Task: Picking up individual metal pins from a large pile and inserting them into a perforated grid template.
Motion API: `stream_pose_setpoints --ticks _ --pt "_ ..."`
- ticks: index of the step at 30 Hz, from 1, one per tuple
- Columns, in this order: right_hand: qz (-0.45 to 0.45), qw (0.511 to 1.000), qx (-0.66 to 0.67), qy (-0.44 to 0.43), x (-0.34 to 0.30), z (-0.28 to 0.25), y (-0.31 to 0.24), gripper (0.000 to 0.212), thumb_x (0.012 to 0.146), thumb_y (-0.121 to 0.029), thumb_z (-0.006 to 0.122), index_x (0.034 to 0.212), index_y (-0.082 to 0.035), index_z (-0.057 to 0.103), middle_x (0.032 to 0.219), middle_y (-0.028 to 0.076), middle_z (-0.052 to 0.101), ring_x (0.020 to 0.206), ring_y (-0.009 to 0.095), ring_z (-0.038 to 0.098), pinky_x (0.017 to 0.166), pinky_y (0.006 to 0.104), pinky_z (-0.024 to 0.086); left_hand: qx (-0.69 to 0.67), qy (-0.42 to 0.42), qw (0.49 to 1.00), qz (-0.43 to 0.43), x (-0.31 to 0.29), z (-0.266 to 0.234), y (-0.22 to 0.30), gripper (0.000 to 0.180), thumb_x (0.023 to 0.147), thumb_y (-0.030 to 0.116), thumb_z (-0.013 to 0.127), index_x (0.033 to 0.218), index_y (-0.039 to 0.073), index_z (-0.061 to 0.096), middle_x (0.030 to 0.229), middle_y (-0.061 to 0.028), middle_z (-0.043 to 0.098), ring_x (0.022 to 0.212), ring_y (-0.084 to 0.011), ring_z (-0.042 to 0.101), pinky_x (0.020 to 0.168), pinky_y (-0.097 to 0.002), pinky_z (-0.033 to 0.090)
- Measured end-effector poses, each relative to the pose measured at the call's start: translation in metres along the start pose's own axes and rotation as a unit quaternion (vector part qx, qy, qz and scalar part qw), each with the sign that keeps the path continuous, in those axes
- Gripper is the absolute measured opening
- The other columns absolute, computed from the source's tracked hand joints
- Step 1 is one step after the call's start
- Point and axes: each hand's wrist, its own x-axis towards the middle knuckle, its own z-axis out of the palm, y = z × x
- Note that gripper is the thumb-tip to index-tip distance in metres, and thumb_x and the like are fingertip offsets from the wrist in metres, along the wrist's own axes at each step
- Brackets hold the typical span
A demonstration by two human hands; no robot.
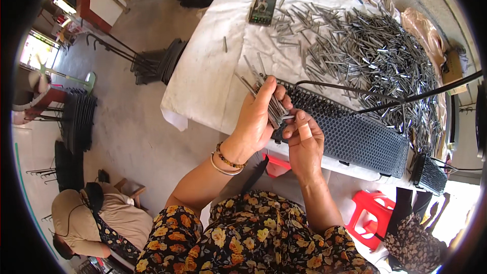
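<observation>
A bundle of thin grey metal strips (pixel 275 107) lies in my left hand (pixel 256 114), whose thumb and fingers wrap round it. Some strips stick out past the thumb at its far end. My right hand (pixel 307 144) is beside the bundle's near end, thumb and finger pinched on what looks like the tip of one strip. A pale wrap covers part of one finger on that hand. Under and beyond both hands is a long black panel with honeycomb holes (pixel 355 139), its far-left part set with dark upright pieces. The hands partly hide the panel's left end.
A large heap of loose metal strips (pixel 390 56) covers the right of the white-clothed table (pixel 208 78). A phone (pixel 262 10) lies at the back. Dark rods (pixel 431 91) cross above the panel. A red stool (pixel 369 218) stands right; other people sit at lower left and right.
</observation>
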Motion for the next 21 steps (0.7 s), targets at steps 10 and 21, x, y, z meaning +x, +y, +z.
stream_pose_setpoints --ticks 10,21 --pt "-0.194 0.901 -0.376 0.093 -0.015 -0.057 -0.036 0.022 0.094 -0.014 0.057 0.106 0.003 0.064 0.086 0.007 0.066 0.063 0.008 0.056 0.061 0.0213 0.046 -0.034 -0.045 0.985 -0.161 -0.060 -0.031 -0.031 0.014 0.095 0.024 0.054 0.096 0.011 0.049 0.074 -0.0004 0.053 0.065 -0.0133 0.054 0.063 -0.0326 0.050" --pt "-0.363 0.721 -0.590 0.007 0.043 -0.070 -0.045 0.015 0.087 -0.005 0.064 0.100 0.002 0.066 0.082 0.010 0.064 0.064 0.014 0.057 0.058 0.0259 0.046 0.069 -0.062 0.960 -0.263 -0.068 -0.047 -0.070 0.019 0.095 0.026 0.055 0.089 0.009 0.051 0.073 0.0005 0.050 0.063 -0.0104 0.051 0.056 -0.0271 0.047"
